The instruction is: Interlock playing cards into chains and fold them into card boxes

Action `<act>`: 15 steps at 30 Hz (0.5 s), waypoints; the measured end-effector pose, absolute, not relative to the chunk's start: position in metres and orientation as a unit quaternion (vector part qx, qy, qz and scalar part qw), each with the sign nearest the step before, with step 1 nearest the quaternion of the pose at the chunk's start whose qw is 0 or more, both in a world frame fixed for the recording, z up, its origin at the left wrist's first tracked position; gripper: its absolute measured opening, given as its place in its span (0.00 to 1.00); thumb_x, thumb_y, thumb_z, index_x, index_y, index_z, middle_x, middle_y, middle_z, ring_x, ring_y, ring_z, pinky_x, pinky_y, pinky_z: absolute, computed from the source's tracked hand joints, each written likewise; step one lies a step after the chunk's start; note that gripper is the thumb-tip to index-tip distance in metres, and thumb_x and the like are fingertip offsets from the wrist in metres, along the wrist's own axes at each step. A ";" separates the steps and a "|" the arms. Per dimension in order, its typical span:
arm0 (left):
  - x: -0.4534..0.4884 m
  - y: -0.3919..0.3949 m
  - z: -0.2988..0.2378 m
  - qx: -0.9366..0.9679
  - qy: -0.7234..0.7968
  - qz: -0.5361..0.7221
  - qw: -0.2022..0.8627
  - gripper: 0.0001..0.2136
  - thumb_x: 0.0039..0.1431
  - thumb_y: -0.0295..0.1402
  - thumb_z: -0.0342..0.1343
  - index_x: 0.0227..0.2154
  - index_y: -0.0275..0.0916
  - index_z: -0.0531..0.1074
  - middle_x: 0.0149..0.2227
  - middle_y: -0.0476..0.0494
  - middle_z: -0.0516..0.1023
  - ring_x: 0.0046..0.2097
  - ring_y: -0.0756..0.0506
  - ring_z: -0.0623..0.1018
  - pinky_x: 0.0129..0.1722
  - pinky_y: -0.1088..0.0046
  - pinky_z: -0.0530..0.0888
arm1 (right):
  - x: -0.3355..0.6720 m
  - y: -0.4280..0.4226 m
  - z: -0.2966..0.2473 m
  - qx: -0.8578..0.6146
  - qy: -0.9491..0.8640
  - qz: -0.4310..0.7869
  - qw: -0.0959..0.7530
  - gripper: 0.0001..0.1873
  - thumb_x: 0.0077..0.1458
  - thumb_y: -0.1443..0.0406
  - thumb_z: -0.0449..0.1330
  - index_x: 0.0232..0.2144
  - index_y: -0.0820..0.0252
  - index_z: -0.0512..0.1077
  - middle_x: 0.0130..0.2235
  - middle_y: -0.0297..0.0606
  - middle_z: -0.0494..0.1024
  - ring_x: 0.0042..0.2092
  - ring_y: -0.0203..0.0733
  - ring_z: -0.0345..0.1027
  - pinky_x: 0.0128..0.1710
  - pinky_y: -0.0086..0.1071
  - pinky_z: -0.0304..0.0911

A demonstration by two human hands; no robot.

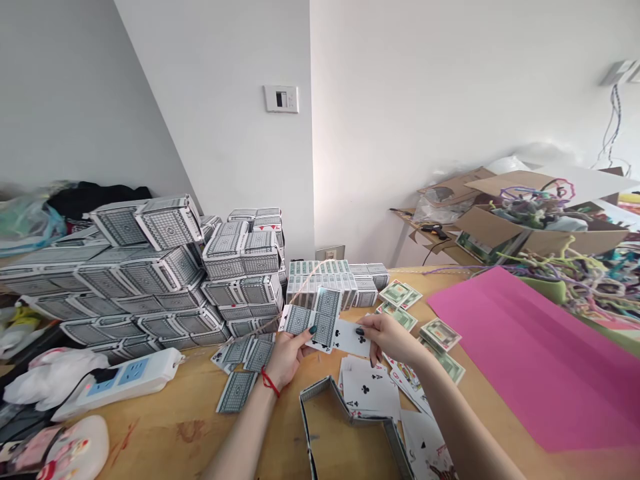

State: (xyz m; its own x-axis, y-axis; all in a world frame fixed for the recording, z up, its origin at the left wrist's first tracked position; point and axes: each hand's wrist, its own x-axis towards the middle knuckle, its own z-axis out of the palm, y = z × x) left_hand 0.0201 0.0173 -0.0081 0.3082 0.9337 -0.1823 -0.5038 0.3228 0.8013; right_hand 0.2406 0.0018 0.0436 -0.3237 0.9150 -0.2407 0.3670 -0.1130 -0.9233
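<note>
My left hand (289, 357), with a red string on its wrist, is closed on a joined pair of grey-backed playing cards (316, 319), held up over the wooden table (165, 433). My right hand (387, 337) pinches a face-up club card (349, 338) that touches those cards at their lower right. Below the hands lies a loose pile of face-up cards (371, 390), with an ace of clubs on top. In front of it stands a zigzag wall of glued cards (345, 417).
A large heap of blocks built from cards (165, 273) fills the left back. Card packs (330, 280) and green-backed cards (400, 297) lie behind the hands. A pink paper sheet (530, 353) covers the right side. A power strip (117, 380) lies left. Cardboard boxes (525, 227) stand far right.
</note>
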 end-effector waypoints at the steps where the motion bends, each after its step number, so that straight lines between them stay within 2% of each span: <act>1: 0.021 0.017 -0.008 0.321 0.334 0.484 0.743 0.15 0.44 0.30 0.62 0.38 0.35 0.74 0.36 0.41 0.80 0.44 0.39 0.77 0.47 0.60 0.71 | 0.240 0.002 0.043 -0.522 -0.616 0.531 0.257 0.12 0.52 0.60 0.50 0.29 0.63 0.67 0.11 0.27 0.66 0.16 0.37 0.69 0.15 0.23 0.56; 7: 0.022 0.016 -0.009 0.326 0.330 0.488 0.739 0.15 0.44 0.30 0.61 0.38 0.37 0.74 0.35 0.44 0.81 0.41 0.41 0.78 0.44 0.62 0.72 | 0.237 0.003 0.039 -0.516 -0.627 0.521 0.263 0.12 0.53 0.63 0.47 0.29 0.63 0.68 0.11 0.27 0.65 0.14 0.34 0.66 0.16 0.23 0.58; 15: 0.022 0.017 -0.013 0.361 0.334 0.478 0.728 0.16 0.45 0.31 0.61 0.40 0.41 0.73 0.41 0.44 0.79 0.39 0.42 0.78 0.41 0.64 0.74 | 0.232 0.009 0.018 -0.512 -0.634 0.508 0.280 0.11 0.53 0.62 0.47 0.28 0.60 0.67 0.14 0.26 0.65 0.15 0.35 0.67 0.15 0.24 0.56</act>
State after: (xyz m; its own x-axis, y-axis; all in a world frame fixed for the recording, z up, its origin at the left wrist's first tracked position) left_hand 0.0223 0.0174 -0.0125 0.3191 0.9372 -0.1409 -0.4554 0.2820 0.8444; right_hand 0.2315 0.0091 0.0182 -0.3193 0.9332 -0.1650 0.3642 -0.0399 -0.9305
